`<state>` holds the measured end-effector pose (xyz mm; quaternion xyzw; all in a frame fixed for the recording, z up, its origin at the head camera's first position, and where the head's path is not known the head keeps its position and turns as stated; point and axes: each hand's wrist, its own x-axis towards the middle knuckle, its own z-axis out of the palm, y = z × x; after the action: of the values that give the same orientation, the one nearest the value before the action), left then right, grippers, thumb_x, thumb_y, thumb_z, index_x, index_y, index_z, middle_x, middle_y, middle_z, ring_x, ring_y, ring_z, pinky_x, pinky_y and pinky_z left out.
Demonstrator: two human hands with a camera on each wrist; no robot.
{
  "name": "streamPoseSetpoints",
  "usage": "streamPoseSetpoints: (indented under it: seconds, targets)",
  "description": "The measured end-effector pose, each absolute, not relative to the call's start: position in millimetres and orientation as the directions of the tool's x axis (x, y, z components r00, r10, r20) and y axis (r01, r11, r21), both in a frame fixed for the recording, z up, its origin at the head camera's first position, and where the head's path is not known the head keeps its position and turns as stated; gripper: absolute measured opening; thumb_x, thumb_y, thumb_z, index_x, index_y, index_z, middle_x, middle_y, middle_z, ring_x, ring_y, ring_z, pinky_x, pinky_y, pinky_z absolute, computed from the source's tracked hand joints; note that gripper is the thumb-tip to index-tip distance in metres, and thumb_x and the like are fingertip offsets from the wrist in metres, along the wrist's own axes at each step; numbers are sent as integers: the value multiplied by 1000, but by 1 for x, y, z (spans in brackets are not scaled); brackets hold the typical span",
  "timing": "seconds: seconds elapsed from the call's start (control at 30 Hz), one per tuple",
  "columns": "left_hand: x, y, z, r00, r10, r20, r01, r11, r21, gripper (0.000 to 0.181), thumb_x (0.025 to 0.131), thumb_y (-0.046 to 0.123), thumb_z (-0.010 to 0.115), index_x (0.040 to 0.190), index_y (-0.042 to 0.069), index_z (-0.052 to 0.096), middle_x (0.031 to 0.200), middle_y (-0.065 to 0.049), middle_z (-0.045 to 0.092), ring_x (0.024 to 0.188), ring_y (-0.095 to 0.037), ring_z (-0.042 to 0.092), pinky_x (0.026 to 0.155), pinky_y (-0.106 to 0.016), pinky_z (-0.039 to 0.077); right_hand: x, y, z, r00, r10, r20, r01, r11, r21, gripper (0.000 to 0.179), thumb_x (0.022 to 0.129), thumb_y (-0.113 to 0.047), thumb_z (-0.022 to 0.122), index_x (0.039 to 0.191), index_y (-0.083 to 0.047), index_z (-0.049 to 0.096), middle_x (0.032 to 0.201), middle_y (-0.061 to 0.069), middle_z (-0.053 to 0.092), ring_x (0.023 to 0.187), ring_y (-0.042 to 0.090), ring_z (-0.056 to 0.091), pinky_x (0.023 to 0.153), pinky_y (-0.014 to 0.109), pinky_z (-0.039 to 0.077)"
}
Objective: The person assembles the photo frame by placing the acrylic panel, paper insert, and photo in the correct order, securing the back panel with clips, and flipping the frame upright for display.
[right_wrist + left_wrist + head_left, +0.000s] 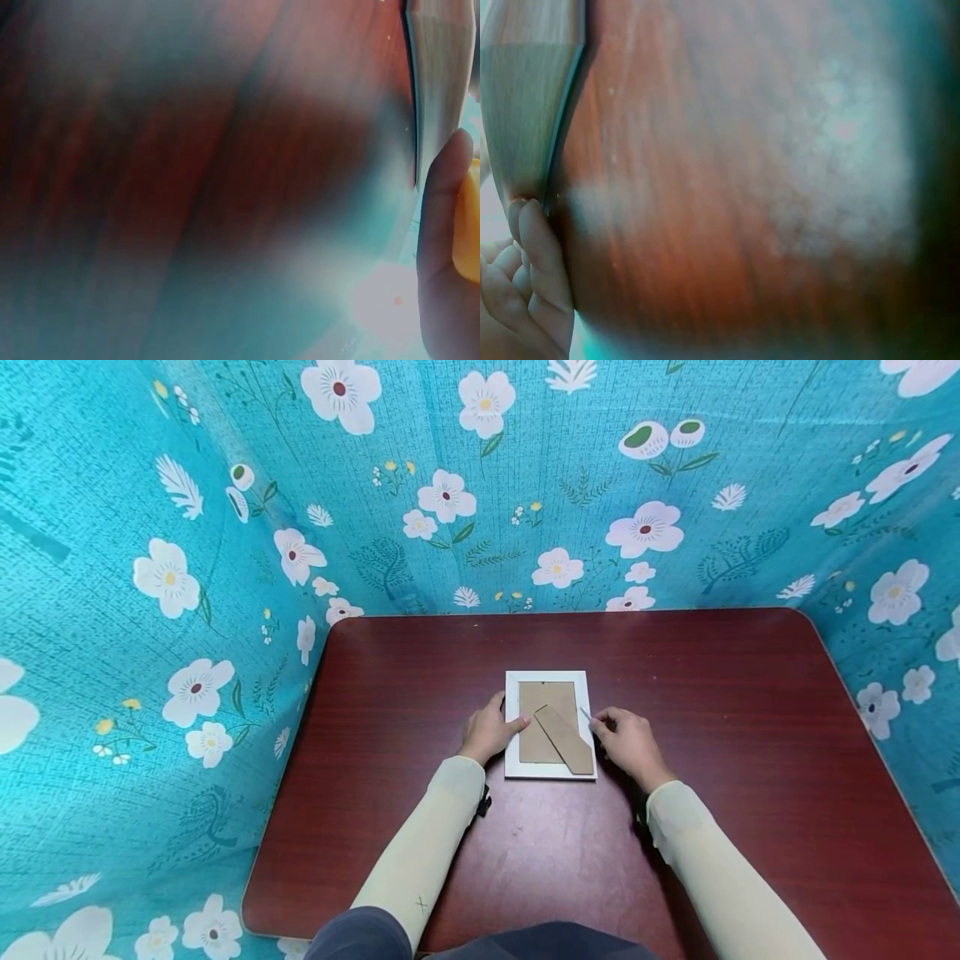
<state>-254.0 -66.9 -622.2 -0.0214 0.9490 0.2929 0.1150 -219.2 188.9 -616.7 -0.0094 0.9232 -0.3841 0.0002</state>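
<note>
A white picture frame (551,771) lies face down on the table, its brown backing board (536,747) and slanted easel stand (564,739) uppermost. Its side edge (525,112) shows in the left wrist view. My left hand (489,729) grips the left side, thumb over the top and fingers along the outer edge. At the right side, my right hand (628,745) pinches a small tool with a thin pale tip (587,715), which points onto the frame's border. In the right wrist view the tool has a yellow-orange handle (469,225); its exact kind is unclear.
The dark red wooden table (420,677) has rounded corners and reaches out around the frame. Teal flowered cloth (487,527) hangs along the back and both sides.
</note>
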Motion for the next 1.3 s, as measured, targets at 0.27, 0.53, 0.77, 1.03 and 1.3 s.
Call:
streamPoseSetpoints:
  seconds: [0.27,0.53,0.77,1.03,1.3]
  targets:
    - [-254,-67,-623,-973,21,-231,-113,827,552,83,83,62,66,150,21,38,114,-6,67,115,-33,56,93,-47,43,-219,187,-619,-1000,-20,24,-30,733,-680,17,95,-23,63,98,-8,70,81,6,64,59,14,58,66,38,47]
    - [-254,-67,-623,-972,24,-235,-113,826,553,83,83,62,66,150,22,38,108,-5,68,115,-33,56,93,-47,43,-220,187,-620,-999,-24,35,-41,743,-668,17,95,-24,63,95,-9,69,79,5,63,66,19,58,68,39,45]
    - [-254,-68,-622,-969,20,-245,-124,821,557,85,83,63,65,151,22,36,100,-3,66,115,-32,55,95,-48,42,-220,185,-618,-998,-29,58,-61,732,-678,12,92,-21,66,89,-10,68,73,2,62,63,18,56,64,36,44]
    - [-254,-67,-623,-970,22,-244,-120,826,551,85,83,63,65,151,22,36,105,-4,67,118,-33,54,96,-48,41,-218,184,-618,-997,-37,72,-76,737,-672,10,92,-19,66,90,-10,69,83,8,66,72,25,60,71,43,46]
    - [-254,-67,-621,-972,31,-235,-105,831,546,83,84,62,65,150,21,37,118,-6,66,116,-33,55,95,-46,42,-218,184,-621,-980,-103,172,-188,765,-616,8,89,-13,69,86,-6,70,93,15,68,91,37,63,81,51,46]
